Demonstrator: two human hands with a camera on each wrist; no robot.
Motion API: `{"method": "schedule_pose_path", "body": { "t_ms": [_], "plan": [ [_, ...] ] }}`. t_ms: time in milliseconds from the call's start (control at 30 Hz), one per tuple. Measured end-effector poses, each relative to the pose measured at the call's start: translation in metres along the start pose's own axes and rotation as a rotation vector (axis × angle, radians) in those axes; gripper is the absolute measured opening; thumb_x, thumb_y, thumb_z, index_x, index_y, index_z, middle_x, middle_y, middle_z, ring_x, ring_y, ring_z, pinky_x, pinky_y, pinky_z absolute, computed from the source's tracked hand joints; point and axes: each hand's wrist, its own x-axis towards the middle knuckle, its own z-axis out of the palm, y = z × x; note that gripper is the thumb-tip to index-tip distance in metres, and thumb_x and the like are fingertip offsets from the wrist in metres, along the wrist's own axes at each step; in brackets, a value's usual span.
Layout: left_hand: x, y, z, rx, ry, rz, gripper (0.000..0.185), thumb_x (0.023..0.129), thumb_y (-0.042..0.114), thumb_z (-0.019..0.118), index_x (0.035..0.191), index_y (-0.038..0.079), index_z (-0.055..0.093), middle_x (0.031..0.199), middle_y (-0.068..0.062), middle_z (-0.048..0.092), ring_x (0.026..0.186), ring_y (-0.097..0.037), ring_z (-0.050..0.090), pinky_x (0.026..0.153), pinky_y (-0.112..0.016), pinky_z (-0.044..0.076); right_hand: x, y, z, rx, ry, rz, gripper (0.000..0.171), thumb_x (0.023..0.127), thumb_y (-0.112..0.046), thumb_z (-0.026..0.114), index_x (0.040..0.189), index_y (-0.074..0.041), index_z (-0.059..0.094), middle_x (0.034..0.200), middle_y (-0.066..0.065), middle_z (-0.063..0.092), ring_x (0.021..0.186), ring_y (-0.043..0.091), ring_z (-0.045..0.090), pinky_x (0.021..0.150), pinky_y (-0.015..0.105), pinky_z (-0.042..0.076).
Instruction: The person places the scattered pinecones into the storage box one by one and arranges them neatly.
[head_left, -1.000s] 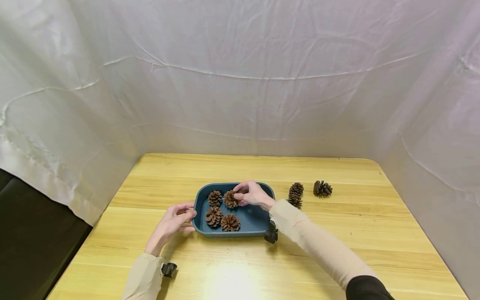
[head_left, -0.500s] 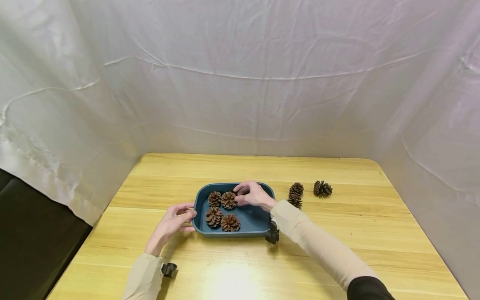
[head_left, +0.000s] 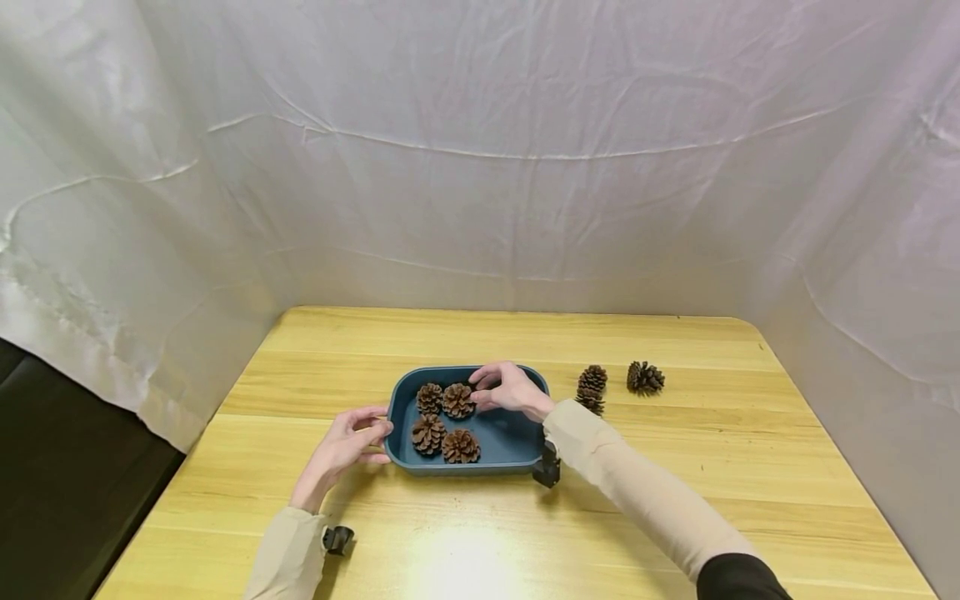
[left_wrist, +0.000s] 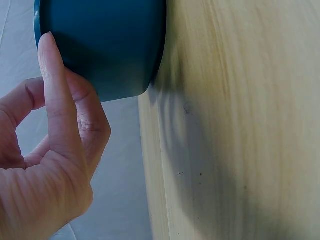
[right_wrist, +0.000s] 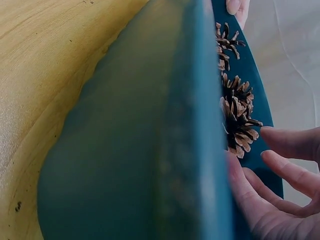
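The right hand (head_left: 510, 388) hovers over the far side of the blue tray (head_left: 510, 442), its fingers (right_wrist: 287, 172) loosely spread just beside a pine cone (head_left: 457, 400), not gripping it. The left hand (head_left: 347, 440) rests relaxed fingers (left_wrist: 55, 100) against the tray's left wall. Three more pine cones (head_left: 442, 433) lie inside the tray beside the first. To the right of the tray, three loose cones (head_left: 615, 383) sit on the tabletop (head_left: 675, 467).
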Motion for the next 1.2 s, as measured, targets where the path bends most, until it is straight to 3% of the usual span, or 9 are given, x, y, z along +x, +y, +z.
{"method": "schedule_pose_path", "body": {
  "t_ms": [733, 1200],
  "plan": [
    [0.0, 0.0, 0.001, 0.002, 0.007, -0.004, 0.048, 0.099, 0.006, 0.057, 0.14, -0.016, 0.044, 0.099, -0.004, 0.063, 0.076, -0.008, 0.066, 0.069, -0.026, 0.067, -0.008, -0.001, -0.011, 0.072, -0.006, -0.028, 0.037, 0.095, 0.001, 0.064, 0.129, 0.012, 0.057, 0.114, 0.023, 0.063, 0.106, 0.049, 0.067, 0.097, 0.053, 0.061],
    [0.001, -0.001, 0.002, 0.004, 0.05, 0.0, 0.048, 0.097, 0.004, 0.061, 0.138, -0.015, 0.047, 0.097, -0.005, 0.063, 0.074, -0.009, 0.066, 0.066, -0.028, 0.067, -0.025, -0.003, -0.033, 0.129, -0.039, -0.101, 0.044, 0.097, -0.003, 0.064, 0.136, 0.012, 0.051, 0.125, 0.025, 0.056, 0.113, 0.051, 0.064, 0.102, 0.049, 0.059]
  ]
}}
